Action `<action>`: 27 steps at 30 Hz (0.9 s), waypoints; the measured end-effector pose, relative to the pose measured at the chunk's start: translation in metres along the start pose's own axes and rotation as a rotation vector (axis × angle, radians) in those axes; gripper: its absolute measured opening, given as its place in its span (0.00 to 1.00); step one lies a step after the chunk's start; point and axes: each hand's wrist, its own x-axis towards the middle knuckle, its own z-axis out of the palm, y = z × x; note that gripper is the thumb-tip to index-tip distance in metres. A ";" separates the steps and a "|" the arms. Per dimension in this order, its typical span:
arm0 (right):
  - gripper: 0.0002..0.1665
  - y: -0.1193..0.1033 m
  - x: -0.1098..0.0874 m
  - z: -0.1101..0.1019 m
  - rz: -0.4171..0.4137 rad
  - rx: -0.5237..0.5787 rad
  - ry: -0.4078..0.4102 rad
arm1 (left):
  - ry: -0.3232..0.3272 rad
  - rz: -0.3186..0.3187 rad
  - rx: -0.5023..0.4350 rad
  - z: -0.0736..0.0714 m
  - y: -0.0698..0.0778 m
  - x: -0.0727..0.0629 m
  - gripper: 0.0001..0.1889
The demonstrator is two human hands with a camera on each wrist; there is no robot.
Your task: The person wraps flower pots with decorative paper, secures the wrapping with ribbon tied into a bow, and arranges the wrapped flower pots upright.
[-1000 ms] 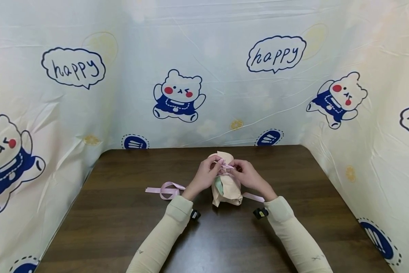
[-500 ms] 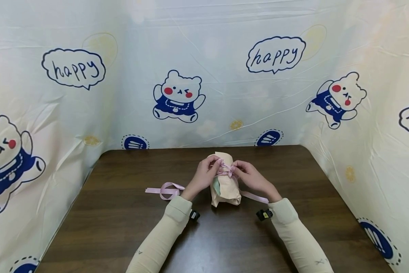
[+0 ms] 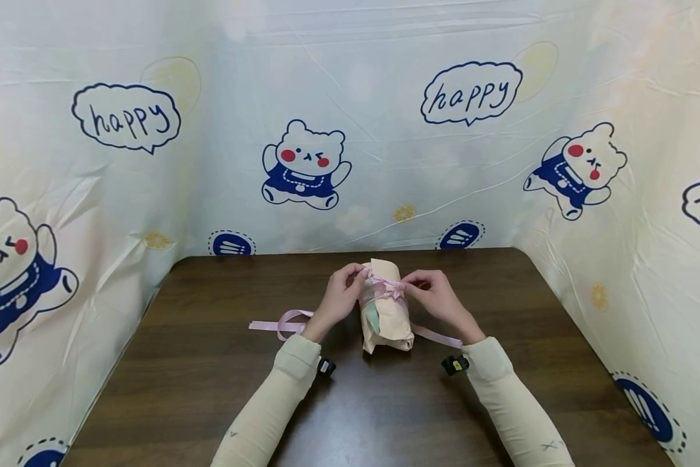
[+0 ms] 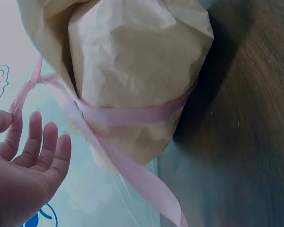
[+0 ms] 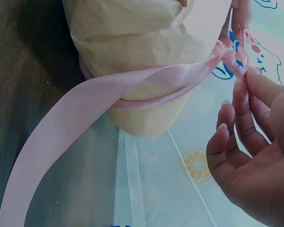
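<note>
A cream paper-wrapped package (image 3: 389,327) stands near the table's back, a green patch showing on its front. Pink ribbon (image 4: 132,114) circles its upper part, and a small knotted bow (image 3: 390,287) sits at the front. My left hand (image 3: 339,297) pinches one ribbon loop between thumb and index finger, left of the package. In the left wrist view, that hand's (image 4: 33,165) other fingers are spread behind the loop. On the other side my right hand (image 3: 440,297) pinches the ribbon too; the right wrist view shows that hand's (image 5: 260,146) thumb and fingertip meeting on it.
A long ribbon tail (image 3: 276,325) lies curled on the brown table (image 3: 209,389) at the left. Another tail (image 3: 438,337) runs down to the right under my right wrist. A printed curtain (image 3: 309,78) closes off the back and sides.
Both hands have drawn apart, the left to the left and the right to the right. The ribbon between them is stretched out and the bow at the front is more plainly visible.
</note>
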 end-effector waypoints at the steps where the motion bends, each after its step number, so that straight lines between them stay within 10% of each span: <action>1: 0.06 0.000 0.000 -0.001 -0.007 0.008 0.000 | 0.007 -0.002 -0.001 0.000 -0.005 0.001 0.11; 6: 0.05 0.017 0.003 -0.002 -0.046 0.007 0.036 | 0.030 -0.032 -0.014 -0.002 -0.034 0.004 0.12; 18: 0.09 0.014 0.001 -0.011 -0.010 -0.046 0.035 | 0.063 -0.051 0.006 -0.021 -0.032 -0.005 0.12; 27: 0.07 0.019 -0.003 -0.020 -0.001 -0.081 0.028 | -0.033 -0.066 0.008 -0.036 -0.024 -0.009 0.11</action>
